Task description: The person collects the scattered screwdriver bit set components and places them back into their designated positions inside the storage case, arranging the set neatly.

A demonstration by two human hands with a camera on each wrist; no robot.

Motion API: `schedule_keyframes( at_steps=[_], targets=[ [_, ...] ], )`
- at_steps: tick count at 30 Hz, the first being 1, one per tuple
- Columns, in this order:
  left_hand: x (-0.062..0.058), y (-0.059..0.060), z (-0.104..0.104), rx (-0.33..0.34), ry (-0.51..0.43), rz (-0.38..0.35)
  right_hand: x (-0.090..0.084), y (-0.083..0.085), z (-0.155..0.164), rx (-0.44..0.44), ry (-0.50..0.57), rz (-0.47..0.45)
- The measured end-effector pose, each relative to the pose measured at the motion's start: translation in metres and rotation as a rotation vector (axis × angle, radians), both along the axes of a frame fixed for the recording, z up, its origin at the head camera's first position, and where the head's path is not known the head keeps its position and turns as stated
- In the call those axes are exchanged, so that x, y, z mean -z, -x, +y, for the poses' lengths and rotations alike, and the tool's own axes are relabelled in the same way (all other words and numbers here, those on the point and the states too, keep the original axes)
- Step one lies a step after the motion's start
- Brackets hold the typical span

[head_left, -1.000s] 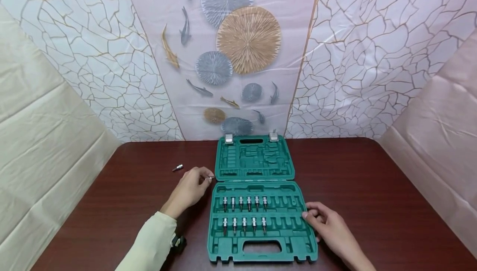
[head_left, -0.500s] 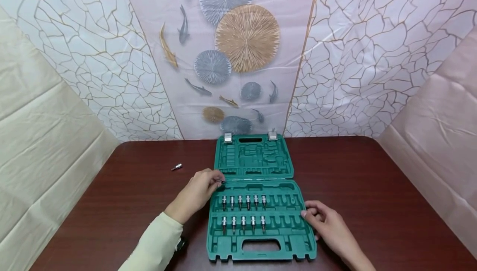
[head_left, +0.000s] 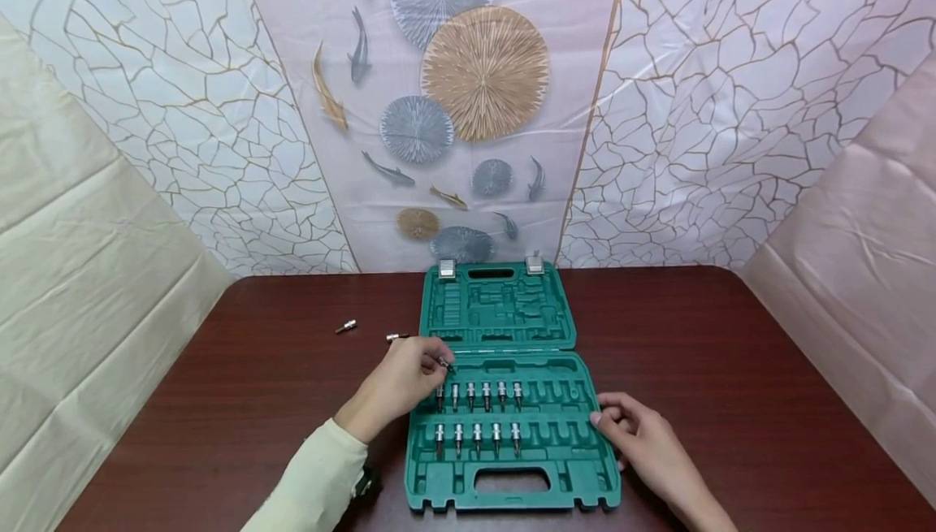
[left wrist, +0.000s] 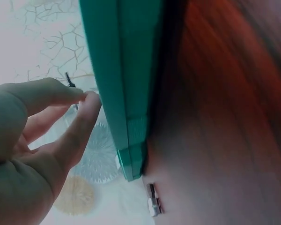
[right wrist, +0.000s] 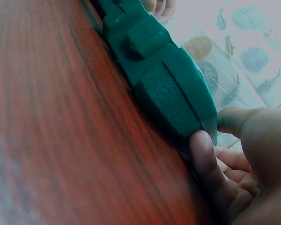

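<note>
A green tool case [head_left: 578,467] lies open on the dark red table [head_left: 731,369], its lid [head_left: 497,309] folded flat behind. Two rows of several silver bit sockets [head_left: 478,395] stand in the tray. My left hand [head_left: 441,357] hovers over the tray's upper left corner, pinching a small bit [head_left: 444,365] between thumb and fingers. The left wrist view shows the same bit [left wrist: 69,80] sticking up from the left hand [left wrist: 82,96] beside the case [left wrist: 124,70]. My right hand [head_left: 610,422] holds the tray's right rim. Its thumb [right wrist: 207,161] presses the case's side [right wrist: 168,89].
Two loose bits lie on the table left of the case, one [head_left: 397,337] close to the lid's hinge and one [head_left: 346,326] farther out. Draped cloth walls close in the table at the back and both sides.
My left hand has moved right, from the table beside the case to over the tray's upper left corner, carrying the bit. A loose bit now shows behind it. The right hand stayed put.
</note>
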State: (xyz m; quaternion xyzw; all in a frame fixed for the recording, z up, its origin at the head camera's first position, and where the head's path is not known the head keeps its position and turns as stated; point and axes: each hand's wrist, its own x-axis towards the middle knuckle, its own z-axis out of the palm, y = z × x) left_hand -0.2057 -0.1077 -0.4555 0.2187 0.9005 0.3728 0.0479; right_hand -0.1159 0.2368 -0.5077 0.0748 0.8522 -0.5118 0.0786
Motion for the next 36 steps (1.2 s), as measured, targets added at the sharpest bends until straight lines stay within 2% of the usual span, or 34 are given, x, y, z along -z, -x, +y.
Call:
schedule_keyframes(
  at_steps=[3, 6, 11, 20, 25, 29, 36],
  targets=[
    [0.002, -0.001, 0.002, -0.016, -0.025, -0.056, 0.001, 0.000, -0.001, -0.006, -0.003, 0.002],
    [0.005, -0.003, 0.004, -0.025, -0.028, -0.075, 0.002, 0.001, -0.003, -0.008, -0.006, 0.002],
    [0.005, -0.005, 0.007, -0.013, -0.017, -0.041, 0.000, 0.002, -0.007, -0.013, -0.016, 0.009],
    [0.000, -0.007, 0.017, -0.012, 0.014, -0.012, -0.001, 0.004, -0.012, -0.024, -0.014, 0.017],
    [-0.005, -0.007, 0.028, 0.033, 0.042, 0.031, -0.002, 0.004, -0.010, -0.022, -0.013, 0.007],
    [-0.008, -0.006, 0.037, 0.066, 0.069, 0.034, -0.005, 0.003, -0.008, -0.017, -0.015, -0.001],
    [-0.014, -0.008, 0.046, 0.072, 0.135, 0.033, -0.006, 0.000, -0.004, -0.005, -0.026, -0.020]
  ],
)
